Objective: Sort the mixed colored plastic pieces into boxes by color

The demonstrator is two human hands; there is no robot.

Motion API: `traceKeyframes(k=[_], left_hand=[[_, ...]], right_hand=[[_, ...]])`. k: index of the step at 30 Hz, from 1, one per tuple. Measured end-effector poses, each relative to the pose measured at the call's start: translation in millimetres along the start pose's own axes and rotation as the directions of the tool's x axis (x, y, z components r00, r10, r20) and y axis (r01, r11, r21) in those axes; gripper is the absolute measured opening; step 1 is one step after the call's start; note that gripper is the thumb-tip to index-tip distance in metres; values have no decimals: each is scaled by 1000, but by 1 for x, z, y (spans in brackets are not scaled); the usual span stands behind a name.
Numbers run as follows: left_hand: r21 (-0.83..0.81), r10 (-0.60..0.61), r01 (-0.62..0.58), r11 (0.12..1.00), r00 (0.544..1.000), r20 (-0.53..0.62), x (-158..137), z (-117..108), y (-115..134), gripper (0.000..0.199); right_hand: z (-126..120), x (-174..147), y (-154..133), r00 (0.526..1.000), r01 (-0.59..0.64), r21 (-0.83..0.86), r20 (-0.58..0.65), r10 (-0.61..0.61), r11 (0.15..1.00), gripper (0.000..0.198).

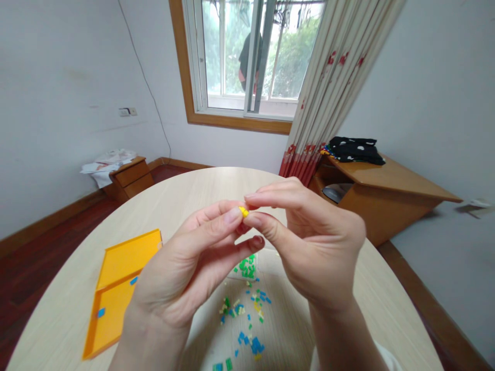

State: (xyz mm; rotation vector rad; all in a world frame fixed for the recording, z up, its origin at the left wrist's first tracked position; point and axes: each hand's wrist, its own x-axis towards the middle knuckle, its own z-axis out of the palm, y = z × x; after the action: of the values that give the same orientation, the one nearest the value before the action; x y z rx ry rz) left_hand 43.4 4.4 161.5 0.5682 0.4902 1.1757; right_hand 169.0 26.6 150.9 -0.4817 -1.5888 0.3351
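Small yellow building bricks (244,212) are pinched between my two hands above the middle of the table. My left hand (193,252) grips them from the left with thumb and fingertips. From the right, the thumb and index finger of my right hand (309,232) close on the same yellow piece. Whether it is one brick or a few joined together I cannot tell. Below my hands, loose blue bricks (256,345) lie on the table, with mixed green, cream, yellow and blue ones nearby. Green bricks (247,267) sit in a clear tray, partly hidden behind my left hand.
An open orange-yellow case (124,260) lies at the left of the round table (185,190), with blue pieces in it. A wooden desk (394,180) bearing dark folded cloth (356,150) stands at the right. A small cabinet (133,178) is at the far left.
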Motion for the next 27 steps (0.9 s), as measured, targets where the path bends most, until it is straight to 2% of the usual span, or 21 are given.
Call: traceKeyframes(k=[6, 13, 21, 27], left_hand=[[9, -28, 28, 1000, 1000, 6, 0, 4, 1, 16], [13, -2, 2, 1000, 1000, 2, 1, 1, 0, 14], [45, 46, -45, 998, 999, -12, 1, 3, -1, 15], [51, 78, -77, 996, 997, -16, 2, 1, -2, 15]], right_hand=[[0, 1, -3, 998, -9, -12, 55, 10, 1000, 13], [1, 1, -4, 994, 76, -24, 86, -73, 997, 14], [8, 0, -6, 993, 115, -42, 26, -114, 992, 15], [10, -2, -6, 995, 100, -78, -19, -102, 992, 14]])
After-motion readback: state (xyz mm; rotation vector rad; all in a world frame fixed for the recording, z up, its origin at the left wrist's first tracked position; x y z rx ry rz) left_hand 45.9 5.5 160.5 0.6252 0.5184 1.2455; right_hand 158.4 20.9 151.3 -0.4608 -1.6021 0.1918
